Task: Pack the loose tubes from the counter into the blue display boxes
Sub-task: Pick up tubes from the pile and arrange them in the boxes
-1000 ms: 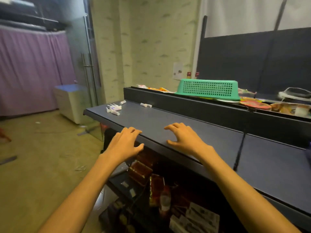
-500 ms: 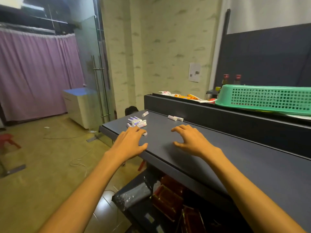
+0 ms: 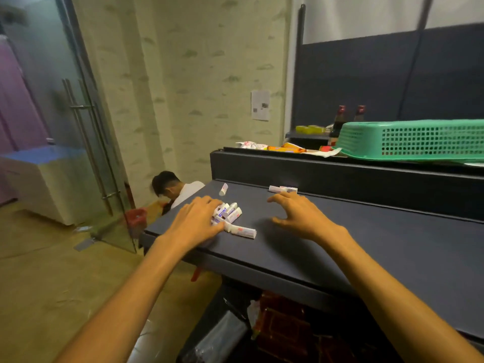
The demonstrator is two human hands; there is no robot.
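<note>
Tubes [image 3: 230,218] heaped at counter [image 3: 340,244] corner under left hand [image 3: 195,222], fingers resting flat on them — right hand [image 3: 301,216] spread, hovering beside; green basket [image 3: 419,140] on ledge behind; both hands nearer the pile than before.

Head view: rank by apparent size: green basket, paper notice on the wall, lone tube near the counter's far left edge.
1. green basket
2. paper notice
3. lone tube

Apparent size only; distances from the camera differ.

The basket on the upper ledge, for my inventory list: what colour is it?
Green, with a perforated grid wall; the basket shows in the head view.
</note>
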